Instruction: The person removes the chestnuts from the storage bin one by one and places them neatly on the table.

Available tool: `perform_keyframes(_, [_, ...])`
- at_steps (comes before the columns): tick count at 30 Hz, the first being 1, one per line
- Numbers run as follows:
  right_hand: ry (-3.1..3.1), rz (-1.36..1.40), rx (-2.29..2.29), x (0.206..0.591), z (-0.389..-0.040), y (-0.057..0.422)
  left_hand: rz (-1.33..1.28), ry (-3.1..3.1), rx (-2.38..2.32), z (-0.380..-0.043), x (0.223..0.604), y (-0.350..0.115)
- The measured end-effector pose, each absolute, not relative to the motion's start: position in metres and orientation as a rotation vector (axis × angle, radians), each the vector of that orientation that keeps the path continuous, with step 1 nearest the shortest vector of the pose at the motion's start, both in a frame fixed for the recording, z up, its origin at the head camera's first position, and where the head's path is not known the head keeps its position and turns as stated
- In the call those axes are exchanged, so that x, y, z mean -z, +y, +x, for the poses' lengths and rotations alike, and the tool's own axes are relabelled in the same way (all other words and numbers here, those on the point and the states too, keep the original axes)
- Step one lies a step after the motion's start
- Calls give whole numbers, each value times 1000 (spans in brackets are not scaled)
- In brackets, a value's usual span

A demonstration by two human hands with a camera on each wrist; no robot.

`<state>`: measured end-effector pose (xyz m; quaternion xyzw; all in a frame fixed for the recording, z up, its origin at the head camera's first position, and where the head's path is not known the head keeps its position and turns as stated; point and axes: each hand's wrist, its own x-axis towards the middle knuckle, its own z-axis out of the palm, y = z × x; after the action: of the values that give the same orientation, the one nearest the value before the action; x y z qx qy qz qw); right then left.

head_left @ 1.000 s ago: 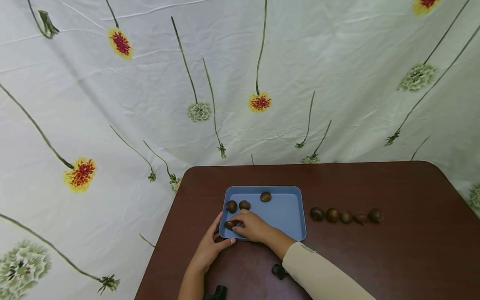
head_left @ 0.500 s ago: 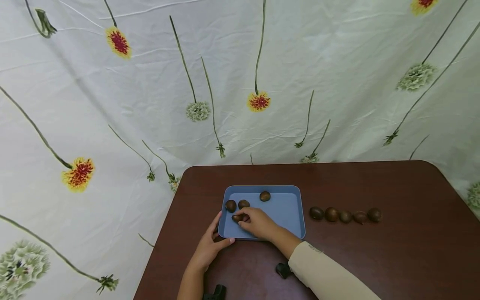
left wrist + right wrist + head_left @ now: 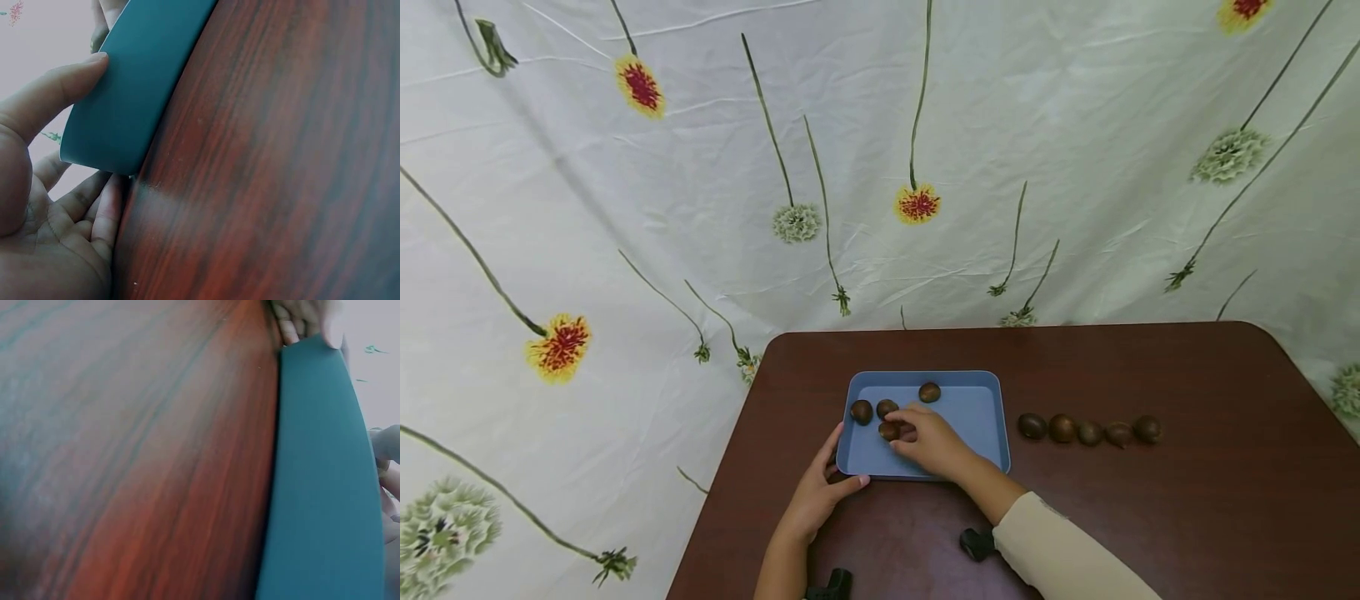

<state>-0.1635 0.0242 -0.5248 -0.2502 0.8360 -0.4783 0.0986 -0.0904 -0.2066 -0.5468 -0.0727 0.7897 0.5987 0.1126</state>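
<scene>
A blue rectangular tray [image 3: 970,442] lies on the table. My left hand [image 3: 815,497] holds its near left corner, thumb against the near rim and fingers along the left side. In the left wrist view, that thumb presses the tray's wall [image 3: 137,94]. Over the tray, my right hand [image 3: 934,442] pinches a brown chestnut [image 3: 889,431] between thumb and fingers. Just behind it sits another chestnut [image 3: 887,408], with a chestnut [image 3: 861,412] to its left and one [image 3: 929,392] near the back rim. The right wrist view shows mostly the tray's side [image 3: 325,475]; the pinched chestnut is unclear there.
To the right of the tray, several chestnuts [image 3: 1090,432] stand in a row on the dark brown table [image 3: 1210,500]. A white cloth printed with flowers [image 3: 700,183] hangs behind the table. Black straps [image 3: 977,544] sit at the wrists.
My right hand has moved right and slightly away from me, bringing the pinched chestnut from the tray's near left part towards its middle. My left hand keeps its hold on the corner.
</scene>
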Motion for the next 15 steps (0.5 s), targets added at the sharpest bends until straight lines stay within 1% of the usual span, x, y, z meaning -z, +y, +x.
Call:
perform_keyframes(7, [2443,-677,1505,518,-162,38,-212,2333,-1737,-91,547,-206])
perform_keyframes(15, [2442,-514,1524,507,-154,54,-215,2335,-1732,-92,549,-207])
